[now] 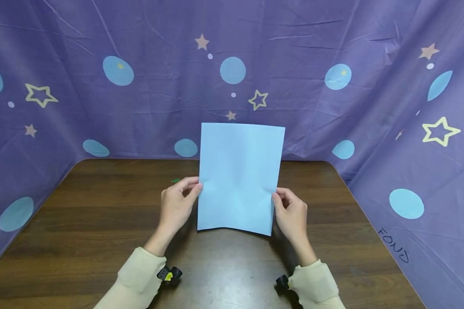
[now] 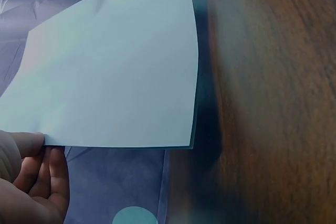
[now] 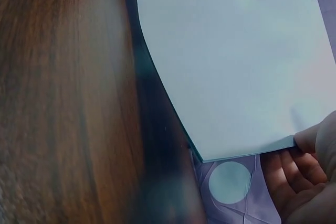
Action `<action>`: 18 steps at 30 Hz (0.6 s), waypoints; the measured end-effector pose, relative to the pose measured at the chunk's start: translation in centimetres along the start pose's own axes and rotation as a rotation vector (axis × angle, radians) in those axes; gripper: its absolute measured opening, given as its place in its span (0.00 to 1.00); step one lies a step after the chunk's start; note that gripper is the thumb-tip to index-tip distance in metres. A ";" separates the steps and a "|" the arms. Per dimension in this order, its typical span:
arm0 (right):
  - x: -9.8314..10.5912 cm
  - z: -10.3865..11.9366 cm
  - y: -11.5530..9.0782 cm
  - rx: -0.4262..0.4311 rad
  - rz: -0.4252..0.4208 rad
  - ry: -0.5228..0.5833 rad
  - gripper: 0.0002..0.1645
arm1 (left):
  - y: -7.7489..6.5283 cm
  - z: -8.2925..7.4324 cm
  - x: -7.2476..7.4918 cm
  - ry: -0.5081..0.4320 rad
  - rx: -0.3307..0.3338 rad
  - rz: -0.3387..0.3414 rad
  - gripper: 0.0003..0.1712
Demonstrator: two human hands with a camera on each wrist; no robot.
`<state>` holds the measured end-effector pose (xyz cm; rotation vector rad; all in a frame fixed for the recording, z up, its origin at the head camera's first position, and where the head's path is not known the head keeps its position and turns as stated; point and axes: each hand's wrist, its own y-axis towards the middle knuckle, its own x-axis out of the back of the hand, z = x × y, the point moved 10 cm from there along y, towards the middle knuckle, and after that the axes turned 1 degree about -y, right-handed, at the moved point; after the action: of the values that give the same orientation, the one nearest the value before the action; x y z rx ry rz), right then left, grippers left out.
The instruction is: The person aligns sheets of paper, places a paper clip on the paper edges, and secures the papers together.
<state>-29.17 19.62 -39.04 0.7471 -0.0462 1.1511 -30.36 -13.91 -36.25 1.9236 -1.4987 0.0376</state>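
A light blue stack of paper sheets (image 1: 239, 176) is held up over the table, its face turned toward me and its lower edge bowed. My left hand (image 1: 179, 201) pinches the left edge, thumb in front and fingers behind. On the opposite edge my right hand (image 1: 291, 214) has the same kind of pinch, a little lower down. In the left wrist view the left thumb (image 2: 29, 142) lies on the paper's face, and the paper's edge shows some thickness. The right wrist view has the right hand (image 3: 310, 177) gripping a long side of the paper (image 3: 236, 77).
A small green paper clip (image 1: 175, 180) lies on the brown wooden table (image 1: 100, 223), just beyond the left hand. Purple cloth (image 1: 158, 86) printed with stars and blue ovals hangs behind the table and along both sides. Each sleeve cuff has a small black device (image 1: 170, 274).
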 end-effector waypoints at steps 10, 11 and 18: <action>-0.5 -0.5 -0.2 -0.049 0.078 -0.010 0.05 | -0.3 1.2 -0.8 0.021 0.101 0.099 0.13; -0.5 -0.6 -0.3 -0.051 0.084 -0.011 0.05 | -0.4 1.4 -1.0 0.019 0.109 0.109 0.13; -0.6 -1.0 -0.5 -0.060 0.120 -0.033 0.06 | -0.5 2.0 -1.7 0.011 0.143 0.157 0.14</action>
<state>-29.32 19.64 -40.28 0.7171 -0.1545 1.2467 -31.25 -13.50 -38.77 1.9075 -1.6768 0.2313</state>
